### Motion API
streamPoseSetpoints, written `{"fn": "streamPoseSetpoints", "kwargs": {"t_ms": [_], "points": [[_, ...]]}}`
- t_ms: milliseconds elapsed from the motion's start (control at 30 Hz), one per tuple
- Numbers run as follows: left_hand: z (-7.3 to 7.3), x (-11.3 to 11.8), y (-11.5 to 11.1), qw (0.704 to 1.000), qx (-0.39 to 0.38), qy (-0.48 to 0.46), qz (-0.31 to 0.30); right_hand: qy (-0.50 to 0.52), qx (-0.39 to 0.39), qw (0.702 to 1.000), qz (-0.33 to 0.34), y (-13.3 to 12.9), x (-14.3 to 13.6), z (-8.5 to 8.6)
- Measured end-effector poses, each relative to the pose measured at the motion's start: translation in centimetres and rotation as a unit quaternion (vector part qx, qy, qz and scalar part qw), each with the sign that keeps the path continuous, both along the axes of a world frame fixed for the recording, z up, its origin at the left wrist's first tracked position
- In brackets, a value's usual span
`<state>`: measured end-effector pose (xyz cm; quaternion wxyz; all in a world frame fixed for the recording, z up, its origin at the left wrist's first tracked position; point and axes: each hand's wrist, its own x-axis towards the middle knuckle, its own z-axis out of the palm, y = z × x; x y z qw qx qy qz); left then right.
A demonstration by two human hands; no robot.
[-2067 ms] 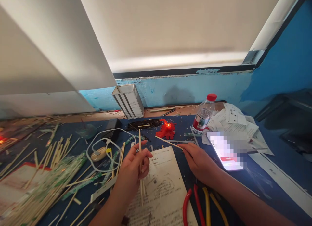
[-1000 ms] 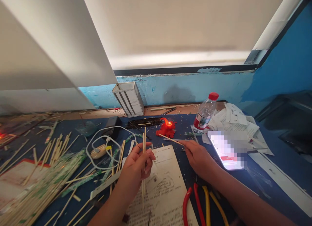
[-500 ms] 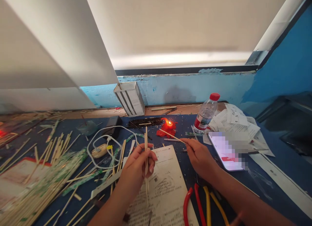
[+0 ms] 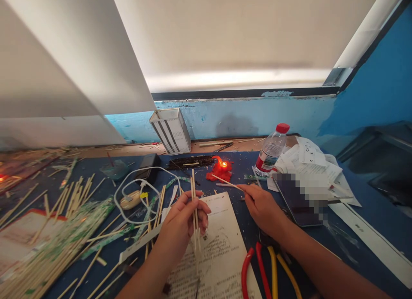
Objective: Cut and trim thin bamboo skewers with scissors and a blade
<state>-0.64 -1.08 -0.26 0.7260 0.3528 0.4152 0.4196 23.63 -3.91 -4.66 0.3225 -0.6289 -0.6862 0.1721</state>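
At the centre of the frame, the left hand (image 4: 186,219) pinches two upright sticks (image 4: 193,185) between thumb and fingers, its other fingers loosely curled, above a printed sheet (image 4: 222,251). Right of centre, the right hand (image 4: 260,206) pinches a thin stick (image 4: 228,182) near one end, its far tip angled toward the red candle (image 4: 222,172); whether tip and wax touch, I cannot tell. The flame (image 4: 224,164) is lit, so the likeliest trouble is scorching: if the tip drifts up into it, the dry wood could catch. A knock against the candle could spill hot wax or tip fire onto the dark strips (image 4: 193,162) just left of it. A loose pinch might drop a stick, and a burning one could light the sheet at bottom centre.
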Motion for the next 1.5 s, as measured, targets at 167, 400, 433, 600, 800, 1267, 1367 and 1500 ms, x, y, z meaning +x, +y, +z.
{"fn": "streamPoseSetpoints", "kwargs": {"t_ms": [167, 400, 433, 600, 800, 1267, 1367, 1500], "points": [[0.1, 0.3, 0.1, 1.0, -0.007, 0.007, -0.004, 0.001, -0.001, 1.0, 0.001, 0.0, 0.1, -0.1], [0.4, 0.2, -0.2, 0.999, -0.026, 0.021, -0.011, 0.022, -0.007, 1.0, 0.005, 0.0, -0.1, -0.1], [0.5, 0.2, -0.2, 0.999, -0.028, 0.022, -0.012, 0.027, -0.01, 1.0, 0.007, 0.0, -0.1, -0.1], [0.6, 0.2, -0.2, 0.999, -0.039, 0.021, -0.01, 0.073, -0.019, 0.997, -0.006, -0.1, -0.2, 0.2], [-0.2, 0.4, -0.1, 0.999, -0.048, -0.005, -0.001, 0.172, -0.085, 0.981, 0.034, -1.6, -2.4, 1.3], [-1.0, 1.0, -0.9, 0.996, 0.016, 0.029, -0.084, 0.183, -0.223, 0.938, 0.193, -4.0, -4.6, 3.2], [-1.7, 1.0, -0.8, 0.993, 0.038, 0.053, -0.097, 0.183, -0.226, 0.936, 0.199, -4.0, -4.6, 3.2], [-1.8, 0.8, -0.7, 0.99, 0.061, 0.086, -0.096, 0.176, -0.226, 0.936, 0.204, -4.0, -4.4, 3.3]]}}
